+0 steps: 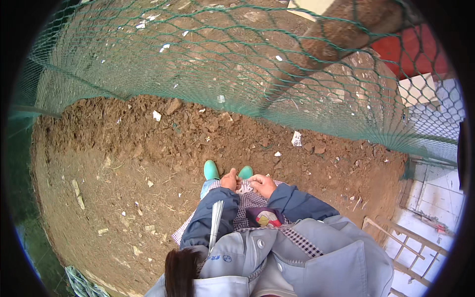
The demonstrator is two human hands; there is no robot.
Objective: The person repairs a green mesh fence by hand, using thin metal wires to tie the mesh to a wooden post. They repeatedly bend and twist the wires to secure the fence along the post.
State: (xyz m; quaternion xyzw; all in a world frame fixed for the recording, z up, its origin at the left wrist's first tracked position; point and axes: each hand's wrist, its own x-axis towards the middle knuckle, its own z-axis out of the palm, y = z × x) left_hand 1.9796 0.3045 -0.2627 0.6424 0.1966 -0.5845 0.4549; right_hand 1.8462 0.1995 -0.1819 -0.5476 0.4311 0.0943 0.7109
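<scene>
My left hand [229,179] and my right hand [263,186] are close together at waist height, in front of my checked apron [253,199]. The right fingers are pinched together. The left fingers are curled, with the thumb up. Anything between their fingertips is too small to make out. A pale patterned patch on the apron shows between the hands. A bundle of thin white strips [216,222] sticks up by my left forearm, its lower end at my grey jacket [316,252]. Below the hands, the toes of my green boots [211,170] stand on the soil.
A green mesh net [222,74] runs across in front of me, its foot along a ridge of loose brown clods [148,123]. Behind it a thick wooden post [326,42] leans. A wooden ladder-like frame [415,252] lies at right on pale tiles. White scraps dot the ground.
</scene>
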